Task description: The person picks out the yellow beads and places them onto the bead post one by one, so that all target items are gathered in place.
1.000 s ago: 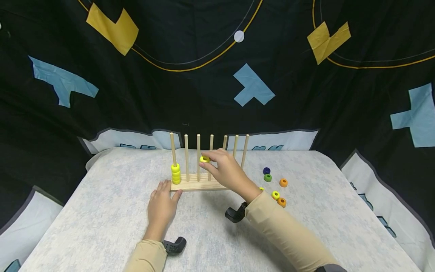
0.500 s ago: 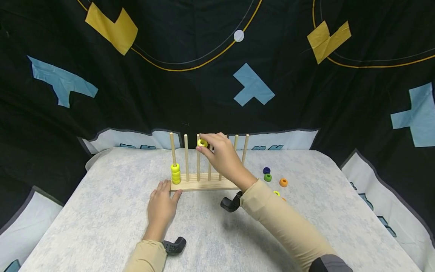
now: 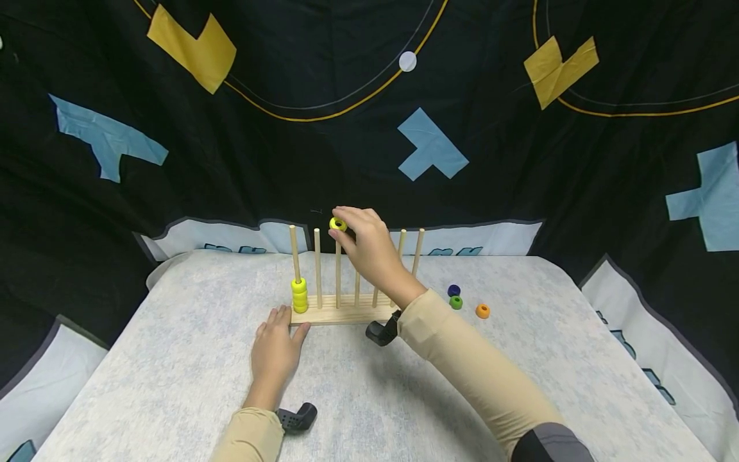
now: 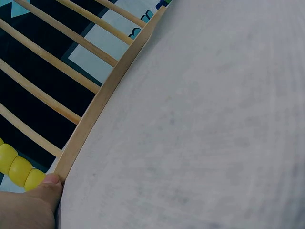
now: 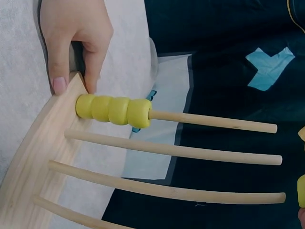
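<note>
My right hand [image 3: 372,249] pinches a yellow ring bead [image 3: 333,223] between thumb and fingertips. It holds the bead up at the top of the third peg from the left, overlapping that peg's tip in the head view. Only a sliver of the held bead [image 5: 301,191] shows at the right wrist view's edge. A wooden peg stand [image 3: 340,315] carries a row of upright pegs. Stacked yellow beads [image 5: 114,110] fill the lower part of its leftmost peg. My left hand [image 3: 274,354] grips the stand's left end, thumb [image 4: 49,187] at the front edge and fingers around the end.
Right of the stand lie a dark blue bead [image 3: 454,290], a green bead [image 3: 456,302] and an orange bead [image 3: 482,311] on the pale tablecloth [image 3: 346,398]. My right sleeve [image 3: 473,366] crosses the table's right side. A black patterned curtain [image 3: 323,173] hangs behind.
My right hand has risen with the yellow bead and shifted slightly left, from mid-peg height to the peg tops. The left hand and the stand have stayed put.
</note>
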Demonstrator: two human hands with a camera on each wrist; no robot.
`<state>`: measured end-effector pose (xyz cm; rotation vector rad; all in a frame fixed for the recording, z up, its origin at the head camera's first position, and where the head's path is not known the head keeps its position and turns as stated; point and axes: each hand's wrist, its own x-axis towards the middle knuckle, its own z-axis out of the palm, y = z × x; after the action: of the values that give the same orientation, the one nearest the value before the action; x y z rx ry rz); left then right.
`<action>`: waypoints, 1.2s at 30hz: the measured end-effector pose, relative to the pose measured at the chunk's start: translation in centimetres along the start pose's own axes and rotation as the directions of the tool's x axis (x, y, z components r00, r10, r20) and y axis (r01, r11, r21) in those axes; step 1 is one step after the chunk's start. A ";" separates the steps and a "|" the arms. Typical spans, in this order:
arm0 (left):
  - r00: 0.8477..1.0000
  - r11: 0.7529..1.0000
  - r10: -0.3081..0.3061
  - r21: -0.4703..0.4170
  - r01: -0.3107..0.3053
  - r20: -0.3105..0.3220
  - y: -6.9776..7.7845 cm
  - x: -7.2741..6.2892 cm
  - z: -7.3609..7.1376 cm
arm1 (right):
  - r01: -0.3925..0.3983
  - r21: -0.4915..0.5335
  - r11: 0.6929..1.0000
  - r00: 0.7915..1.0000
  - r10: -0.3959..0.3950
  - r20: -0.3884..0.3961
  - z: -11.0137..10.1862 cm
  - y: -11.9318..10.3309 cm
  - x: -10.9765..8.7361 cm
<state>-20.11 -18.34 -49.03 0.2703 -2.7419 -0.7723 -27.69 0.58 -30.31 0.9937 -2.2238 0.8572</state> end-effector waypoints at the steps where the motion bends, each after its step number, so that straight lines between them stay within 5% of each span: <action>1: 1.000 1.000 -0.001 -0.002 0.001 0.002 0.0 0.0 0.0 | -0.002 0.005 1.000 1.000 0.002 0.001 0.1 0.0 0.2; 17: 1.000 1.000 -0.011 0.000 0.011 0.006 -0.1 0.2 0.0 | -0.096 0.082 0.992 0.993 0.089 0.081 2.4 -1.1 2.8; 36: 1.000 1.000 -0.021 0.013 0.021 0.016 -0.1 0.2 0.0 | -0.074 0.151 0.986 0.989 0.053 0.141 4.2 -2.9 4.0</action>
<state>-20.35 -18.46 -49.06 0.2969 -2.7644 -0.7664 -28.67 -5.73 -29.29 1.0873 -2.3430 1.0333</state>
